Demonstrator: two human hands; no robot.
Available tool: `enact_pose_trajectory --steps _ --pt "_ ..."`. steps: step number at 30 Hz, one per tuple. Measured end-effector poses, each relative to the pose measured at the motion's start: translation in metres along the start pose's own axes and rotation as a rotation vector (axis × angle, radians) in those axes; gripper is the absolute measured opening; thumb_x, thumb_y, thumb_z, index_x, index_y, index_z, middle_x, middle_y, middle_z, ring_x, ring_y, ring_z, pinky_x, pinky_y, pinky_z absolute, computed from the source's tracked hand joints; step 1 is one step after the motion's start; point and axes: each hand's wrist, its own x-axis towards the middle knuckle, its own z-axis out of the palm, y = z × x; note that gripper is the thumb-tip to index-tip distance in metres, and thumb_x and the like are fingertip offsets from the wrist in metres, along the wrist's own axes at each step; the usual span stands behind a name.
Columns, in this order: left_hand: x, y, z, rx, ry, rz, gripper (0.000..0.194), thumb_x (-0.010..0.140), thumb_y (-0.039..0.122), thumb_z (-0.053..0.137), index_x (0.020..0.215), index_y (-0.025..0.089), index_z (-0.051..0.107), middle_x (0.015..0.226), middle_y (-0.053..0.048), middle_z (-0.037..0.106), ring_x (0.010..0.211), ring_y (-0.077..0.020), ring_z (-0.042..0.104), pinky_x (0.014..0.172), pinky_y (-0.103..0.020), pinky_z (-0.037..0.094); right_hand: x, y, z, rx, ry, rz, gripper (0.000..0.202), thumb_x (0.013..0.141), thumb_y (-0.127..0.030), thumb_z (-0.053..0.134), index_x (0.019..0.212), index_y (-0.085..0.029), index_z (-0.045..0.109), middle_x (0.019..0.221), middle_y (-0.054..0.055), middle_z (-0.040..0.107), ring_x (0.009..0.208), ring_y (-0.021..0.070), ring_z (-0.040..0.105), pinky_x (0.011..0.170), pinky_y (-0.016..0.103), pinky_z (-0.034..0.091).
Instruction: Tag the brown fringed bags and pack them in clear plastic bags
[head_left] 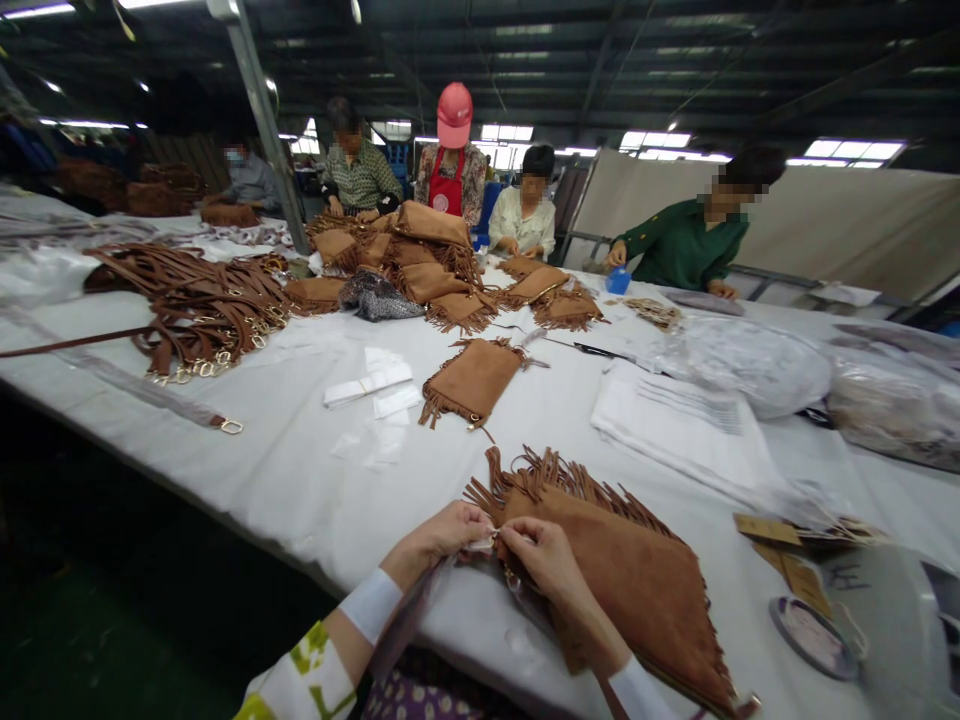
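A brown suede fringed bag (pixel 637 570) lies flat on the white table (pixel 300 470) right in front of me. My left hand (pixel 442 540) and my right hand (pixel 544 555) meet at the bag's near corner, fingertips pinched together on a small metal fitting and a bit of clear wrapping there. Both wrists wear white cuffs. What exactly sits between the fingertips is too small to make out.
Another fringed bag (pixel 472 380) lies mid-table, with white paper slips (pixel 371 385) beside it. Brown straps with gold rings (pixel 202 310) are heaped at left, more bags (pixel 427 265) piled at the back. Plastic-wrapped bundles (pixel 750 365) and tags (pixel 787 560) lie right. Several people work along the far side.
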Motion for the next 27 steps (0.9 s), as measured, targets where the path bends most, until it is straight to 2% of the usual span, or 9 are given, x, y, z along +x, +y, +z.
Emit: enact_pose_trajectory --steps 8,15,18,21,24,27 --pt "-0.001 0.002 -0.003 0.017 -0.022 -0.006 0.03 0.061 0.04 0.067 0.075 0.014 0.065 0.057 0.001 0.06 0.044 -0.0066 0.042 0.043 -0.021 0.027 -0.006 0.002 -0.001 -0.106 0.016 -0.083 0.029 0.078 -0.038 0.056 0.069 -0.016 0.072 0.063 0.004 0.068 0.058 0.0164 0.06 0.053 0.022 0.043" --pt "0.001 0.009 -0.004 0.109 -0.017 -0.053 0.012 0.057 0.025 0.066 0.058 0.014 0.06 0.044 0.004 0.051 0.038 -0.007 0.037 0.04 -0.022 0.027 -0.012 0.002 -0.001 -0.209 -0.026 -0.229 0.027 0.083 -0.038 0.055 0.077 -0.02 0.074 0.074 0.004 0.071 0.069 0.0184 0.063 0.063 0.025 0.044" --pt "0.002 0.007 -0.007 0.134 0.037 -0.065 0.013 0.058 0.025 0.066 0.063 0.018 0.056 0.044 0.007 0.048 0.038 -0.0075 0.038 0.039 -0.022 0.028 -0.014 0.002 -0.001 -0.226 -0.025 -0.247 0.027 0.085 -0.038 0.054 0.08 -0.02 0.074 0.075 0.005 0.071 0.07 0.0188 0.063 0.065 0.025 0.045" --pt "0.001 0.006 -0.01 0.194 0.038 -0.069 0.016 0.063 0.031 0.063 0.061 0.017 0.057 0.048 0.004 0.052 0.039 -0.0086 0.041 0.04 -0.022 0.03 -0.016 0.003 0.0 -0.216 -0.017 -0.244 0.025 0.084 -0.036 0.055 0.08 -0.02 0.073 0.077 0.005 0.071 0.071 0.0192 0.063 0.065 0.026 0.045" --pt "-0.002 0.012 -0.009 0.277 0.075 0.002 0.024 0.07 0.038 0.059 0.062 0.015 0.06 0.052 0.001 0.055 0.044 -0.0102 0.044 0.045 -0.024 0.034 -0.017 0.004 -0.001 -0.167 -0.006 -0.218 0.027 0.085 -0.037 0.053 0.077 -0.018 0.07 0.076 0.005 0.071 0.07 0.019 0.063 0.062 0.025 0.045" --pt "-0.008 0.023 -0.001 0.36 0.196 0.161 0.026 0.075 0.039 0.059 0.082 0.016 0.066 0.074 -0.002 0.065 0.067 -0.0142 0.055 0.065 -0.026 0.043 -0.018 0.004 -0.003 -0.1 0.034 -0.198 0.029 0.087 -0.039 0.051 0.078 -0.018 0.069 0.073 0.005 0.071 0.068 0.0187 0.063 0.062 0.025 0.045"
